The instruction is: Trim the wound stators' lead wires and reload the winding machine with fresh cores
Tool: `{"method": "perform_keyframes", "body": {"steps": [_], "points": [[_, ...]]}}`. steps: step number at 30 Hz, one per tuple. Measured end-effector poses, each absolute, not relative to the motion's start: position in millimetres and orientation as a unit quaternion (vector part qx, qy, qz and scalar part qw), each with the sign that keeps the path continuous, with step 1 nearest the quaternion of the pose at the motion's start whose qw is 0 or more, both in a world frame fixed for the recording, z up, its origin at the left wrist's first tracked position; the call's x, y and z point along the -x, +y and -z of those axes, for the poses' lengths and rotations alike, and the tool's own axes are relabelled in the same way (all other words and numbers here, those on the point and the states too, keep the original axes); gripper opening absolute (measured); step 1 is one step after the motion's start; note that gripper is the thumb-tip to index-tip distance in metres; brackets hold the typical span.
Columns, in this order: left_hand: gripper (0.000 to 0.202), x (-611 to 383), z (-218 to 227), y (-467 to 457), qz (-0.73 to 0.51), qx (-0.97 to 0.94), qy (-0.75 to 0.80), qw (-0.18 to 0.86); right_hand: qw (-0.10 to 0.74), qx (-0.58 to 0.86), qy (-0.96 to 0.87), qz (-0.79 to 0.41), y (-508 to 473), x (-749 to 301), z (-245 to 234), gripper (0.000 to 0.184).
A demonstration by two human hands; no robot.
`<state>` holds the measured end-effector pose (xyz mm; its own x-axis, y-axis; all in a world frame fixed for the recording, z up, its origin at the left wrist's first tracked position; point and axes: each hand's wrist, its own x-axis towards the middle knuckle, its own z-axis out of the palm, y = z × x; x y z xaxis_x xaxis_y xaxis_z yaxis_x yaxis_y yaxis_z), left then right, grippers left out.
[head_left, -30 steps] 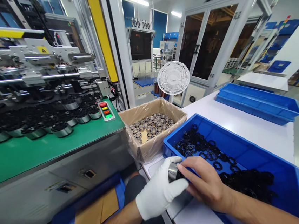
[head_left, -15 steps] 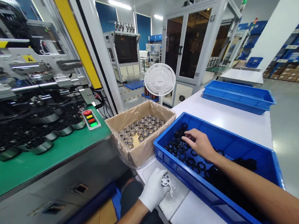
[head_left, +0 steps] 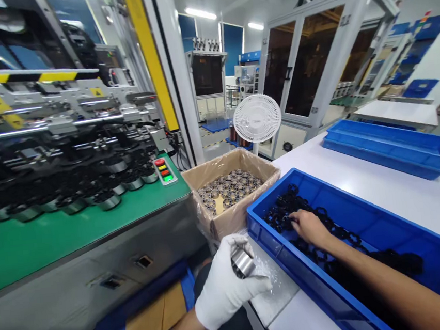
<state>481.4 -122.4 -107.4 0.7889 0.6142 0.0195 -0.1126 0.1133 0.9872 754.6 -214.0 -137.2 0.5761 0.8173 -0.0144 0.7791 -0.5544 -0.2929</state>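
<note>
Head view, left grip: here's the white-gloved left hand (head_left: 229,281), fingers curled round a metal cylinder (head_left: 244,263), thumb stretched out toward the blue bin (head_left: 385,223).
Metal cylinder: held above the grey plate (head_left: 282,289) at the desk (head_left: 307,320) edge, axis looking tilted, a dark end toward the palm.
Right grip: bare right hand (head_left: 310,227) down inside the bin, fingertips bunched at the black rings (head_left: 281,211); whether they pinch one, I cannot tell.
Key relation: cylinder outside the bin, nearer the body and left of the right fingertips, the bin's near wall between; the left hand has the cylinder, the right is by the rings.
Right arm pose: forearm slanting in from lower right across the bin, back of the hand up, fingers pointing left.
Cardboard box: metal cores (head_left: 232,187) inside the box (head_left: 231,225), just beyond the left hand.
</note>
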Motion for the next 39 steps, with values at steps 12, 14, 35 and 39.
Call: {"method": "perform_keyframes", "body": {"steps": [12,14,35,39], "points": [[0.065,-483.0,101.7,-134.0,-0.198,-0.612,0.078,0.762,0.429,0.558,-0.706,0.079,-253.1,-639.2,66.6,0.026],[0.075,-489.6,102.7,-144.4,-0.185,-0.583,0.078,0.787,0.439,0.557,-0.7,0.088,-253.1,-635.9,67.2,0.026],[0.076,-492.3,104.5,-145.7,-0.203,-0.547,0.12,0.803,0.302,0.496,-0.773,0.256,-258.7,-648.5,70.0,0.028],[0.076,-492.6,104.6,-145.6,-0.196,-0.543,0.12,0.808,0.306,0.5,-0.773,0.241,-259.3,-647.7,68.4,0.031]]}}
